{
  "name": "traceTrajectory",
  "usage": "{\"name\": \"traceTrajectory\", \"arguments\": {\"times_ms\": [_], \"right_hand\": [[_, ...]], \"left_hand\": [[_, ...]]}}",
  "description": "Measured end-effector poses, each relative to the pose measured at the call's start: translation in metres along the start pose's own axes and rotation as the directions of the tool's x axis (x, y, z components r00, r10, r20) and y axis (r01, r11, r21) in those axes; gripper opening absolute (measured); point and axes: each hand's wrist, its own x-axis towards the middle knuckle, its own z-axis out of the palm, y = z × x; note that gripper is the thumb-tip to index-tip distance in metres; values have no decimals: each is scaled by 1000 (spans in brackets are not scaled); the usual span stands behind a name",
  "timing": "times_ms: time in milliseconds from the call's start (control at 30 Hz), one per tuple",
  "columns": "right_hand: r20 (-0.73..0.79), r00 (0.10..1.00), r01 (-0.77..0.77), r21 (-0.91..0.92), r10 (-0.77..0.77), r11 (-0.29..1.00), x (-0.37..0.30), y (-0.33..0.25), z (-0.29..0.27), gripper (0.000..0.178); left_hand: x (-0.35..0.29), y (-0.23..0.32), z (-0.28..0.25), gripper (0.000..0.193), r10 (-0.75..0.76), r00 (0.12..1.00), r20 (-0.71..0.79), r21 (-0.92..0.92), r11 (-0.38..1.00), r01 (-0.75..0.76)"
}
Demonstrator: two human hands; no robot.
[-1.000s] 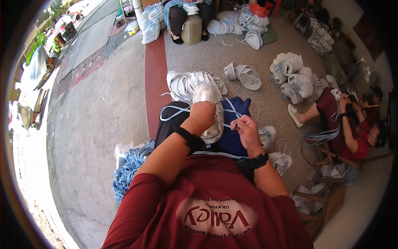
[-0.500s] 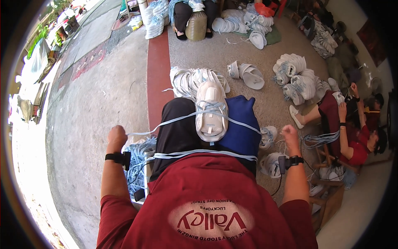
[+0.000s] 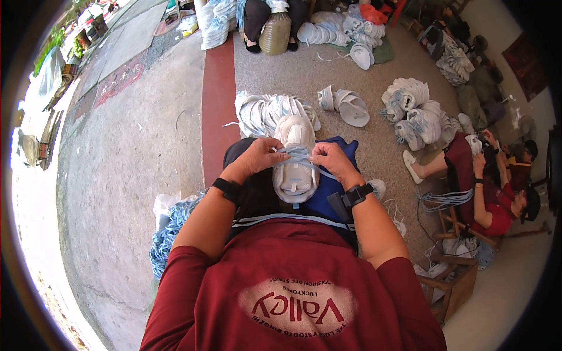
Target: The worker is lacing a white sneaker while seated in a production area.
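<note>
While pinching pale-blue lace [image 3: 299, 153] with left hand [image 3: 261, 157] and right hand [image 3: 332, 160] above the white shoe [image 3: 296, 180], lying on the lap [image 3: 256, 193] between its left and right edges, expect little weight, some give and limp strands, best gripped close to the shoe.

We cannot make out exactly how the left hand [image 3: 260, 155] and right hand [image 3: 335, 160] pinch the blue laces [image 3: 298, 155], which hide part of the white shoe [image 3: 295, 178]. The upper edge cuts off a seated person [image 3: 256, 23] for us, and the left arm [image 3: 206, 225] covers some of the lace heap [image 3: 165, 241]; the fingers of the co-worker [image 3: 497, 213] appear too small to read.
</note>
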Motion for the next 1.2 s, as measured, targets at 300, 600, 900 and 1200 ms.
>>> {"name": "traceTrajectory", "arguments": {"times_ms": [300, 600, 900, 1200], "right_hand": [[-153, 980, 70, -329, -127, 942, -5, 9, 11, 30], [-250, 955, 67, -342, -159, 937, -25, 14, 16, 14], [-512, 795, 145, 682, 325, 717, -64, 9, -39, 19], [-594, 764, 34, 428, 252, 903, -105, 32, -73, 11]], "left_hand": [[3, -12, 13, 26, 18, 961, -277, 216, 975, 44], [-3, 7, 22, 29, 40, 946, -323, 406, 908, 100], [-47, -16, -16, 19, 9, 856, -517, 4, 1000, -8], [-87, -25, -30, 7, 88, 880, -466, 113, 993, -40]]}}
